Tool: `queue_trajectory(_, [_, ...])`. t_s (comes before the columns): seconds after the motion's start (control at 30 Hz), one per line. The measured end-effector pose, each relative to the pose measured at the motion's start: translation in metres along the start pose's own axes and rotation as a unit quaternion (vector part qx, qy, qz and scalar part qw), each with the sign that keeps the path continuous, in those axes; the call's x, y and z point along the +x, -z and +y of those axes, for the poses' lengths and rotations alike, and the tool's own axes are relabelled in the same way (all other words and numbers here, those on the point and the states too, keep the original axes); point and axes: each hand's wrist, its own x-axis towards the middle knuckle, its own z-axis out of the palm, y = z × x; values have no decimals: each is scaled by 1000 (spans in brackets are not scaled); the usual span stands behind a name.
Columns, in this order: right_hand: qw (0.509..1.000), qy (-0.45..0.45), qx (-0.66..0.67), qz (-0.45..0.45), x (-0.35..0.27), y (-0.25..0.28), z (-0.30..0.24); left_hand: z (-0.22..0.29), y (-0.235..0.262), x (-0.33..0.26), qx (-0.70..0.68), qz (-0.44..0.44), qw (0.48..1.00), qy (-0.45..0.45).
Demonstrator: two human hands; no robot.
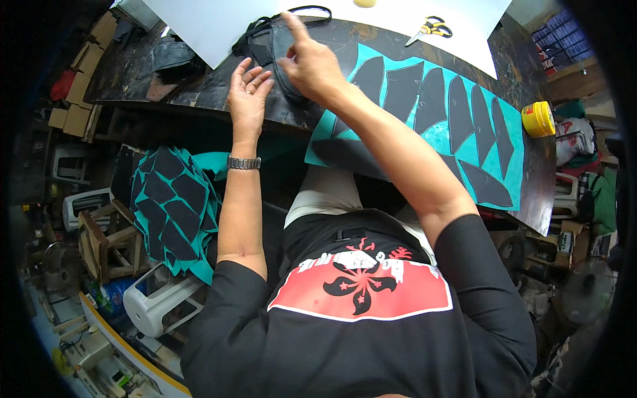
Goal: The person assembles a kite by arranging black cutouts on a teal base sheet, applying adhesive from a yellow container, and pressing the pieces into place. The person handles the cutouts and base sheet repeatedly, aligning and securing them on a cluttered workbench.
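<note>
My left hand is raised over the table's near edge, palm turned up and fingers apart, with nothing in it. A metal watch circles its wrist. To its right, my right hand has its index finger stretched out and its thumb apart, while the other fingers are mostly hidden. No held thing shows in it. Beneath and between the hands lies a black bag-like piece with a strap looping away at the far side. A teal sheet bearing several black cut-out shapes lies under my right forearm.
Yellow-and-black scissors rest on a white sheet at the back. A yellow tub sits at the right edge. Folded dark material lies left. Stacked teal-and-black pieces and a white stool are lower left.
</note>
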Motion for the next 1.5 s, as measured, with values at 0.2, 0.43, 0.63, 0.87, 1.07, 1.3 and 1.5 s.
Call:
queue_trajectory(0.2, [985,-14,-172,-24,20,-39,3,-1,-10,7,-8,20,1000,-19])
queue_trajectory(0.43, [990,-47,-136,-4,19,-31,13,-5,-17,9,18,10,999,-44])
queue_trajectory(0.63, [991,-40,-117,43,20,-34,33,-18,-19,12,73,2,992,-103])
queue_trajectory(0.87, [996,-36,45,63,16,-30,49,-19,-24,9,261,49,933,-244])
queue_trajectory(1.07, [974,-56,131,174,19,-12,55,-7,-21,14,375,-5,893,-250])
queue_trajectory(1.3, [919,128,-357,107,-6,93,72,4,-11,24,447,-62,880,-147])
queue_trajectory(1.5, [979,-28,-47,195,-97,258,99,6,-3,32,409,-117,895,-134])
